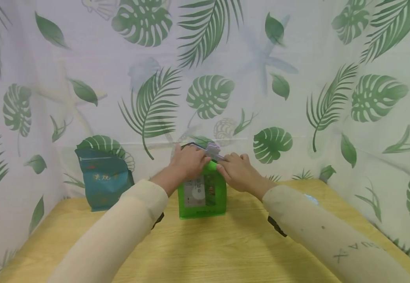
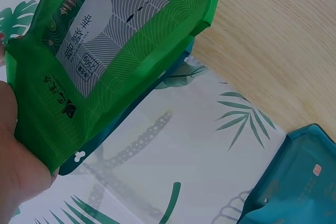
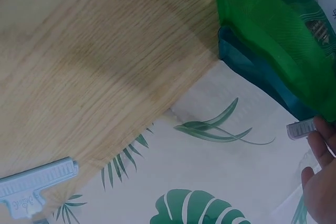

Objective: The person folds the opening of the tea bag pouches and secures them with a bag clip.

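A green pouch (image 1: 201,194) stands upright on the wooden table (image 1: 226,251), and both hands meet at its top. My left hand (image 1: 190,162) grips the pouch's top edge, and its palm (image 2: 16,166) lies against the green pouch (image 2: 100,61). A pale blue sealing clip (image 1: 212,151) lies along that top edge. My right hand (image 1: 236,169) pinches the clip's right end, and the clip's tip (image 3: 300,128) shows beside the right fingers (image 3: 321,148). Behind the green pouch (image 3: 278,30), the edge of a dark teal pouch (image 3: 252,66) shows.
A second teal pouch (image 1: 104,181) leans against the leaf-print curtain (image 1: 205,78) at the table's back left. A spare pale blue clip (image 3: 34,184) lies near the table's right back edge. The curtain closes in the table on three sides.
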Demonstrator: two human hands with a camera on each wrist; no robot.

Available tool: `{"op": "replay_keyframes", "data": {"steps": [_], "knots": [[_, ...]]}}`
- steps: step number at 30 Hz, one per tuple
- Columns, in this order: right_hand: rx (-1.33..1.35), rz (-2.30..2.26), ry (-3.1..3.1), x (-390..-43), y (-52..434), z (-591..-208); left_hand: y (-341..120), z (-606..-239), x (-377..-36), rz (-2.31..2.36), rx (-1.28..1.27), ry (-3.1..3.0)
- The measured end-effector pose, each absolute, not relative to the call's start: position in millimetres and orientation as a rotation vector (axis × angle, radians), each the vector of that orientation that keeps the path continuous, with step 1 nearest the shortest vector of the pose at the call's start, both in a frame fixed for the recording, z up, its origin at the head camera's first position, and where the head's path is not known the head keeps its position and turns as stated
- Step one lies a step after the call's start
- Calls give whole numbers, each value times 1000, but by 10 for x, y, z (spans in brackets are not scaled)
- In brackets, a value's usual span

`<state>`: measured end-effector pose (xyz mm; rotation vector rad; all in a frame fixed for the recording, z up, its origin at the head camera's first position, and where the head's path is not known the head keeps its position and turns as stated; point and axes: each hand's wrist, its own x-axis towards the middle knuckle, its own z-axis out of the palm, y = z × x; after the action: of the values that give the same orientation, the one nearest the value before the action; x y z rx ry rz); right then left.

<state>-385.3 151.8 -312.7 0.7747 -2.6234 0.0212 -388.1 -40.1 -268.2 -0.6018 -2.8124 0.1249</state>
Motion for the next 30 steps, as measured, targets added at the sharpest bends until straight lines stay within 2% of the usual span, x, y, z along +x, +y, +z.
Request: {"op": "replay_keyframes", "data": {"steps": [9,20,30], "knots": [[738,-8,-2678,-3929,1509,-3205,-450,-2721,-3904,88,-700,-2731],[688,-125,-2455,-3984,1492,-3231,-456,-2864,-3885,107,-813,-2562],[693,-30,-2639,-3969,1890,-3064,-464,-2852,-3872,76,-784,-2566]]}}
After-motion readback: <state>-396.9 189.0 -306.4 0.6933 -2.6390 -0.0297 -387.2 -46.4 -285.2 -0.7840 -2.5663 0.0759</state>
